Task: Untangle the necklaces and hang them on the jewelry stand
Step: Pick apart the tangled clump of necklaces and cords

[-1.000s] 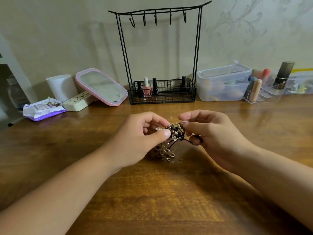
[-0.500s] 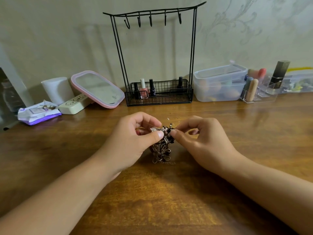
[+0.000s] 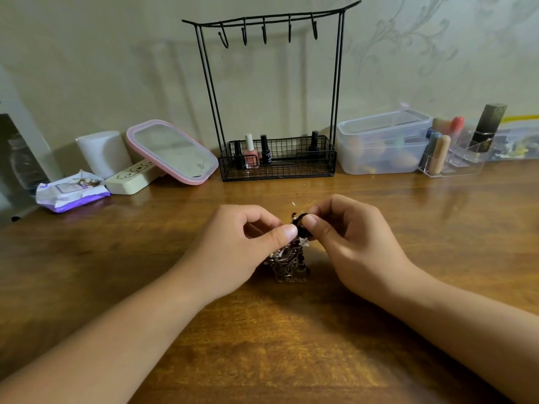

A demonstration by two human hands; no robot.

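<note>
Brown wooden table: left hand and right hand both pinching tangled metal necklace clump; black wire jewelry stand hooks bare.

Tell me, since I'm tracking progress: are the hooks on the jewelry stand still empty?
Empty. All five hooks on the jewelry stand hang bare; the necklaces remain one tangled clump pinched between the left hand and right hand.

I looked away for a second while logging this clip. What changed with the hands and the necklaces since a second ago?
The right hand closed in toward the left hand, curling from a looser hold into a thumb-and-finger pinch on the necklace tangle, so the two thumbs now nearly meet. The left hand kept its pinch. The tangle remains knotted, and the jewelry stand has bare hooks, as before.
</note>
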